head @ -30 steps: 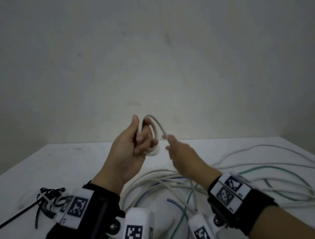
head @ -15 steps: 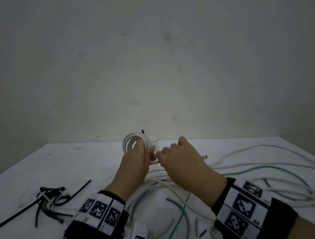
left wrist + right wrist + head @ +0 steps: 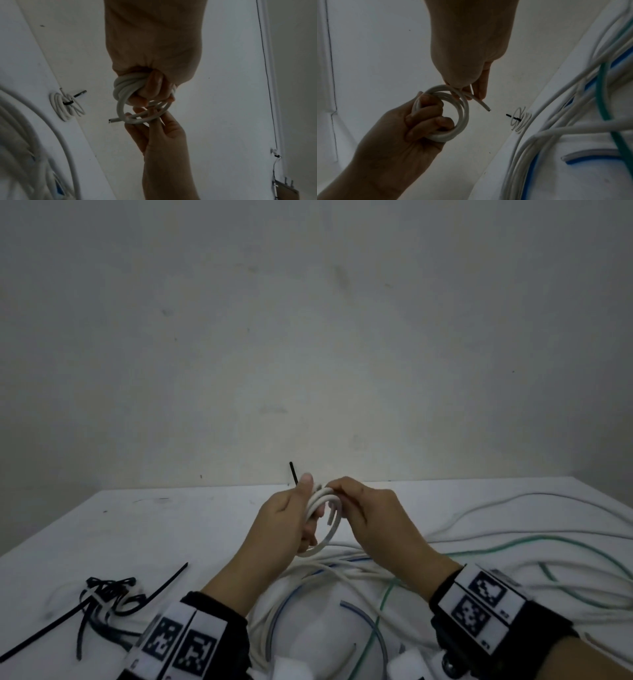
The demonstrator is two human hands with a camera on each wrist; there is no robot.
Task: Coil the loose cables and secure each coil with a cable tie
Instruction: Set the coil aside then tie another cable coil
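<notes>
A small white cable coil (image 3: 331, 531) (image 3: 120, 108) (image 3: 464, 115) is held above the table. My left hand (image 3: 301, 518) (image 3: 150, 93) (image 3: 428, 119) grips it, fingers curled through the loops and thumb up. My right hand (image 3: 346, 501) (image 3: 471, 92) (image 3: 149, 121) pinches the outermost turn next to the cable's free end (image 3: 482, 104) (image 3: 114, 119), which sticks out loose. A finished coil (image 3: 67, 106) (image 3: 520, 120), bound with a black tie, lies on the table beyond the hands; only its tie tip (image 3: 293, 472) shows in the head view.
Loose white, green (image 3: 513, 546) and blue-striped (image 3: 284, 601) cables sprawl over the white table (image 3: 171, 525) in front of me and to the right. A heap of black cable ties (image 3: 106, 594) lies at the near left. A bare wall stands behind.
Both hands have come down and together. The left hand has turned palm-down with the coil. The right hand has laid the last stretch of cable onto the coil.
</notes>
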